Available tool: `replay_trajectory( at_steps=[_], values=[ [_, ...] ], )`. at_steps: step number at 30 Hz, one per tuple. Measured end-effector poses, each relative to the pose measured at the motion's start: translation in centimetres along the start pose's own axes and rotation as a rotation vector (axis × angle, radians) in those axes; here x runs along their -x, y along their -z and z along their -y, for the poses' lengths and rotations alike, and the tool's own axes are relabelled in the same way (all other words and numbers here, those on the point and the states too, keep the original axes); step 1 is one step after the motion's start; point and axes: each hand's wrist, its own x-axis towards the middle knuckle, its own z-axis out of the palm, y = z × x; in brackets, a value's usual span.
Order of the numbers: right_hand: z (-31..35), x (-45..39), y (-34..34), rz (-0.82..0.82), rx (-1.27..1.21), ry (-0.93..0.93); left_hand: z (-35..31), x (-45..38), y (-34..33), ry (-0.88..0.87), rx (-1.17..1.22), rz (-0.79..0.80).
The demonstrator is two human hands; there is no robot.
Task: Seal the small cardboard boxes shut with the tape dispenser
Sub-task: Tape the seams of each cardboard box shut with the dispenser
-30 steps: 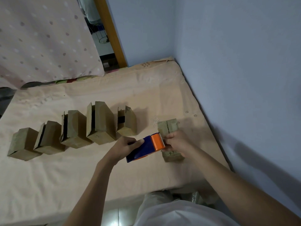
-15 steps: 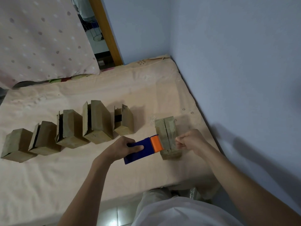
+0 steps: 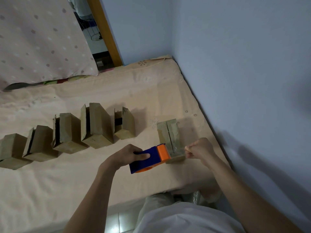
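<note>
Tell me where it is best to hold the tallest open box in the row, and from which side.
Probably grip the tall box across its two broad flat faces near the top, coming from above. Neighbouring boxes stand close on both sides, and its loose flap is a poor hold.

A pale blue painted wall point(image 3: 235, 64) is running along the right of a bed covered in a beige sheet point(image 3: 117, 91), with a dotted pink fabric point(image 3: 42, 39) hanging beside an orange-brown wooden door frame point(image 3: 105, 31) and glossy floor tiles point(image 3: 116, 222) showing below.
</note>
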Motion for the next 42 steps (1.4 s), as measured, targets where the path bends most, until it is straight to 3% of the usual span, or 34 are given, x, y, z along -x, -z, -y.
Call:
replay_trajectory(
  at_steps=[7, 12, 21, 42],
  values=[
    [-1.5, -0.6, 0.3, -0.016, 0.062, 0.121, 0.9, -0.4, 1.1, 0.035, -0.03, -0.036],
    [-1.4, -0.5, 0.5, -0.064, 0.256, 0.252, 0.9, -1.1, 0.2, 0.066, -0.018, -0.042],
    [-2.0, -1.4, 0.4, -0.121, 0.243, 0.181, 0.6, -1.8, -0.1, 0.077, -0.025, -0.021],
    [-2.2, -2.6, -0.4, -0.077, 0.322, 0.072, 1.4, -4.1, -0.3, 0.123, -0.109, 0.0]
  ],
)
